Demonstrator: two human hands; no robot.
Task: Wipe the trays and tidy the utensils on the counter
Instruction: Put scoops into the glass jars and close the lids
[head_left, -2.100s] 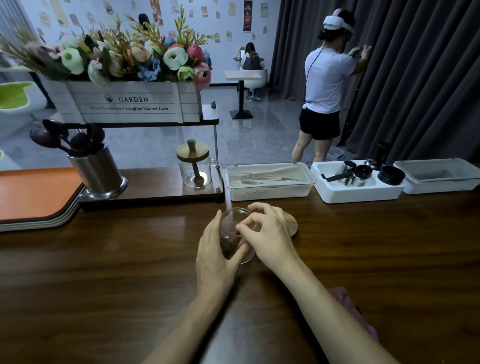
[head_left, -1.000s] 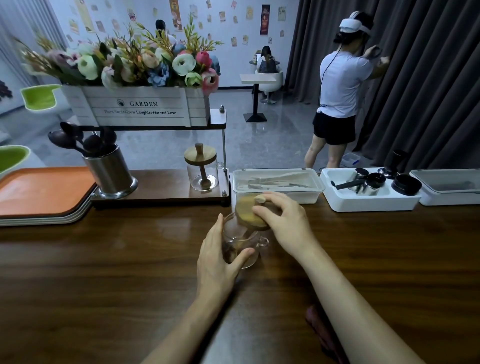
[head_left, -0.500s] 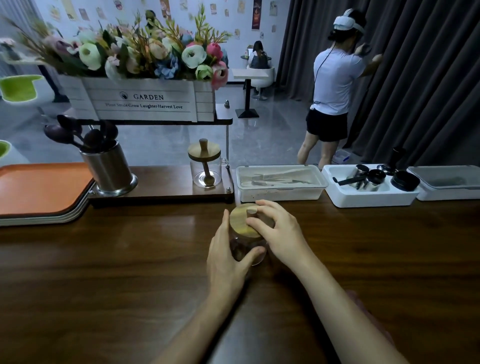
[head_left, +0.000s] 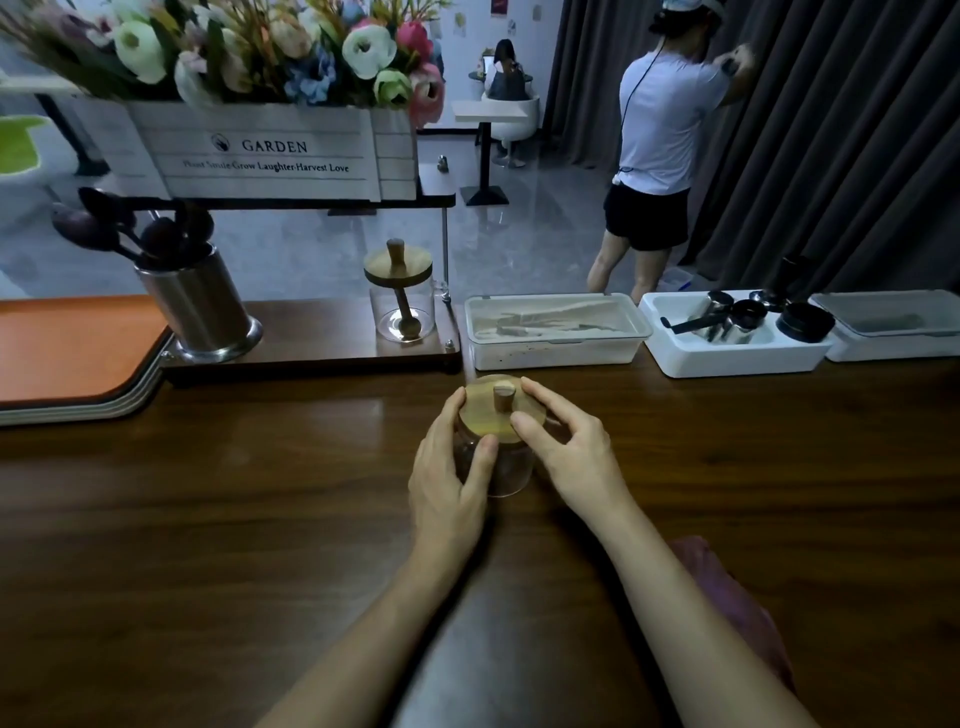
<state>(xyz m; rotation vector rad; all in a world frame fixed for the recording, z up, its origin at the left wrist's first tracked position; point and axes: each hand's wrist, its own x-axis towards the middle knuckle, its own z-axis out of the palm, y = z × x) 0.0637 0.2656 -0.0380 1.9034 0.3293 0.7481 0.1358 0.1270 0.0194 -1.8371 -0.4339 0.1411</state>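
A small glass jar (head_left: 511, 470) with a round wooden lid (head_left: 485, 415) stands on the dark wooden counter (head_left: 208, 519), in front of me. My left hand (head_left: 449, 486) wraps the jar's left side, thumb up at the lid's rim. My right hand (head_left: 569, 449) pinches the lid's right edge with thumb and forefinger; the knob stands free. A stack of orange trays (head_left: 62, 348) lies at the far left. A steel holder (head_left: 200, 306) with dark spoons stands on a low shelf. A pink cloth (head_left: 727, 597) lies under my right forearm.
A second lidded jar (head_left: 400, 304) sits on the shelf under a flower box (head_left: 270, 150). Behind the jar are a clear lidded box (head_left: 553, 353), a white bin (head_left: 727, 361) of metal cups and another lidded box (head_left: 893, 325). A person stands beyond the counter.
My right hand took the wooden lid from the counter, set it on the jar and shifted from the knob to the lid's rim. My left hand stayed on the jar.
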